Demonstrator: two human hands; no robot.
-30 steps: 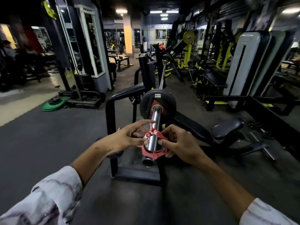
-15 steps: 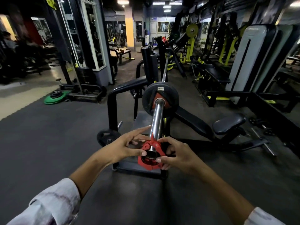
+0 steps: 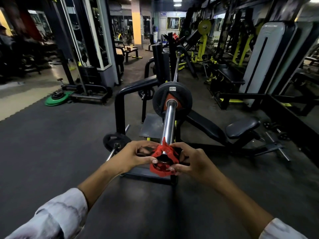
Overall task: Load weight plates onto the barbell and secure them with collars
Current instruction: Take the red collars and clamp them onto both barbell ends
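Right now my fingers (image 3: 156,161) are curled around the red clamp collar (image 3: 163,160), the left hand (image 3: 133,156) pinching its left rim with the thumb near the bottom edge, the right hand (image 3: 193,160) wrapping the right side with fingertips on the lower rim. The collar sits at the very near tip of the chrome barbell sleeve (image 3: 170,121), its ring only just over the end and its lever tab sticking up and away from me along the top of the steel. As I judge it, the risk lies there: with so little sleeve inside the ring, a tilt from uneven pressure between my two hands could cock the collar so it binds or drops off the end. If I closed the lever here, the collar would grip well apart from the black weight plate (image 3: 172,100), leaving bare sleeve for the plate to slide along. The plate is far up the sleeve, face toward me, red hub around the bar. The barbell's long axis runs straight away from me, near end at my hands, far end rising slightly toward the rack uprights (image 3: 159,62). A second bar with a small plate (image 3: 116,141) lies low to my left, close enough to knock if I shift.
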